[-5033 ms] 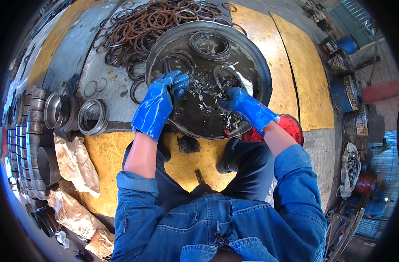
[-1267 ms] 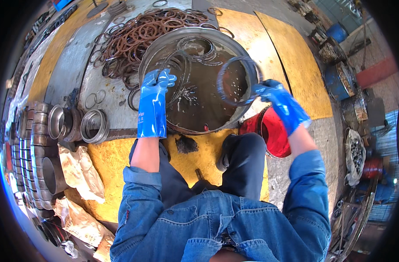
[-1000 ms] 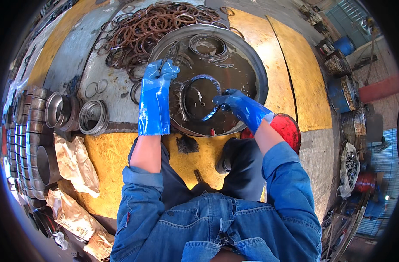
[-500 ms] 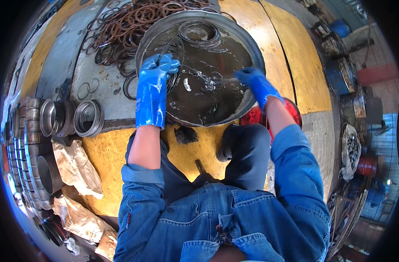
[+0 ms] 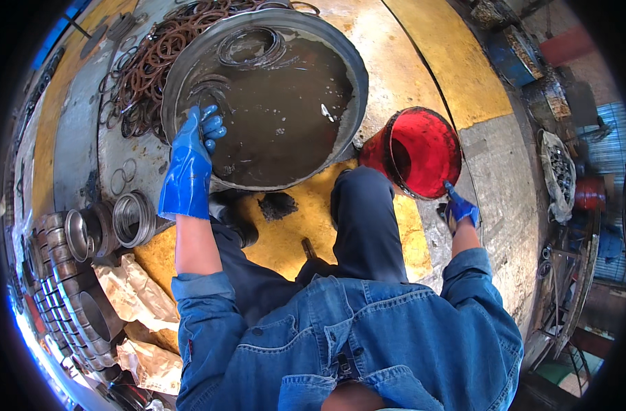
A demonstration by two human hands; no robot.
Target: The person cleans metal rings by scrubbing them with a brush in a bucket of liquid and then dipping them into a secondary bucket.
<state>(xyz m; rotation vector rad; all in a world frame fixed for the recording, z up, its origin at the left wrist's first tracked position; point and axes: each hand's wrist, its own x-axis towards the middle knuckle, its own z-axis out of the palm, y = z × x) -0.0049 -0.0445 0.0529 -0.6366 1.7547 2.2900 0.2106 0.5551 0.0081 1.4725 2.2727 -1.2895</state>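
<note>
My left hand (image 5: 195, 151), in a wet blue rubber glove, is at the left side of a large round metal basin (image 5: 363, 89) of murky brown liquid. Its fingers are curled round a few thin metal rings (image 5: 210, 88), which lie partly in the liquid; the glove hides part of the grip. Another stack of rings (image 5: 250, 48) sits at the basin's far side. My right hand (image 5: 459, 209), also gloved in blue, is closed at the near lip of a red bucket (image 5: 422, 154). The bucket is tilted, its mouth towards me. Its inside is red, with a dark shadow.
A heap of rusty rings (image 5: 148, 68) lies left of the basin. Nearer stand stacked steel rings (image 5: 133, 219) and rows of metal cylinders (image 5: 59, 253), beside brown paper (image 5: 136, 291). My knees are close to the basin. A bag of small parts (image 5: 558, 178) is at the far right.
My right hand has left the basin's right side and come down to the red bucket. My left hand has brought the rings lower, to the basin's left side. The view has shifted rightward.
</note>
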